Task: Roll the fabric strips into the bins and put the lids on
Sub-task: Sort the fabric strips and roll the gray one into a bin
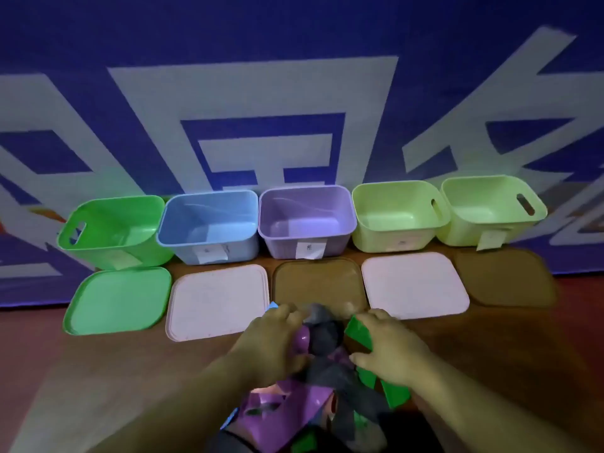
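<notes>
A tangle of fabric strips (pixel 322 338), grey, purple and green, lies at the table's near edge. My left hand (pixel 271 338) grips the pile's left side with curled fingers. My right hand (pixel 389 348) holds its right side by the green strip (pixel 358 331). Behind stand a green bin (pixel 114 233), a blue bin (pixel 209 223), a purple bin (pixel 305 220) and two pale green bins (pixel 398 217) (pixel 490 209), all without lids. Lids lie in front: green lid (pixel 117 300), pink lid (pixel 217 302), brown lid (pixel 320 282), pink lid (pixel 415 284), brown lid (pixel 503 277).
The brown wooden table (pixel 108 371) runs left and right of the pile. A blue banner with large white characters (pixel 294 93) hangs right behind the bins. Paper labels are stuck on the bins' fronts.
</notes>
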The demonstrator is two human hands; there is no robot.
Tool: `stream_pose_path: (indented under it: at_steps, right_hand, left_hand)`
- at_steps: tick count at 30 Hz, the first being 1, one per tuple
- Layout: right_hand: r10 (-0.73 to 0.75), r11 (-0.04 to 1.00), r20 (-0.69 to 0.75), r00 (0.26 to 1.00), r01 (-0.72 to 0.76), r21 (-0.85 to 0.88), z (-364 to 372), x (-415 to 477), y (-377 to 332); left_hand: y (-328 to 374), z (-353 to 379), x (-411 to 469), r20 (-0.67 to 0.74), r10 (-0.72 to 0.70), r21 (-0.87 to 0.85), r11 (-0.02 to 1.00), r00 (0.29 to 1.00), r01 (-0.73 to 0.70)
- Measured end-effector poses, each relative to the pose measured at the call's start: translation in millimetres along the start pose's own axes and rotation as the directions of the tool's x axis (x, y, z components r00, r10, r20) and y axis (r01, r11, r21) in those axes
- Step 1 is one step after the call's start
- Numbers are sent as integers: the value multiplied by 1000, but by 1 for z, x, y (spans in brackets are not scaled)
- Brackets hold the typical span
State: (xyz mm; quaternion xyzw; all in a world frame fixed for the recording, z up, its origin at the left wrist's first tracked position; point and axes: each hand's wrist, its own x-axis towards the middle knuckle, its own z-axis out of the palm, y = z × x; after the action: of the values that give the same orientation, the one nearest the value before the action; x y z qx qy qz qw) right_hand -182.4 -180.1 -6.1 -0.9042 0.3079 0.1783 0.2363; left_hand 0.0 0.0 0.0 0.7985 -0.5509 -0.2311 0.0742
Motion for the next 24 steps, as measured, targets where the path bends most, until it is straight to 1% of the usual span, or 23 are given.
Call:
stream_pose_path:
  at_steps: [2, 5, 8, 9, 11, 14, 17, 19, 22, 24]
  right_hand:
    - [129, 992, -43, 991, -128, 18, 15, -1, 11]
    - [246, 968, -22, 969, -245, 56, 44, -7, 28]
    - [284, 942, 55, 957, -290, 168, 66, -14, 42]
    - [284, 940, 49, 958, -288, 184, 73, -16, 49]
    - [298, 935, 28, 954, -298, 192, 81, -19, 61]
    - [278, 916, 9, 961, -268, 297, 83, -22, 73]
    - [221, 896, -76, 972, -172, 411, 76, -28, 82]
    - [201, 857, -116, 973, -117, 502, 67, -32, 87]
    - [156, 844, -138, 978, -59, 533, 50, -37, 94]
    - [140, 846, -113, 984, -60, 530, 41, -40, 99]
  left_hand:
    - [4, 12, 8, 37, 0, 1, 1000, 999, 0]
    - [9, 33, 13, 89, -3, 60, 998, 996, -2]
    - [17, 48, 16, 177, -38, 69, 997, 983, 26]
    - [20, 52, 18, 218, -68, 63, 996, 974, 55]
    - [27, 61, 20, 249, -102, 80, 993, 963, 84]
    - [42, 70, 25, 209, -154, 128, 983, 966, 129]
    - [60, 73, 36, 98, -195, 164, 970, 976, 177]
    - [71, 76, 44, 59, -133, 77, 989, 989, 129]
    - [83, 85, 62, 94, -25, -140, 989, 995, 38]
    - [89, 92, 78, 127, 1, -170, 985, 992, 20]
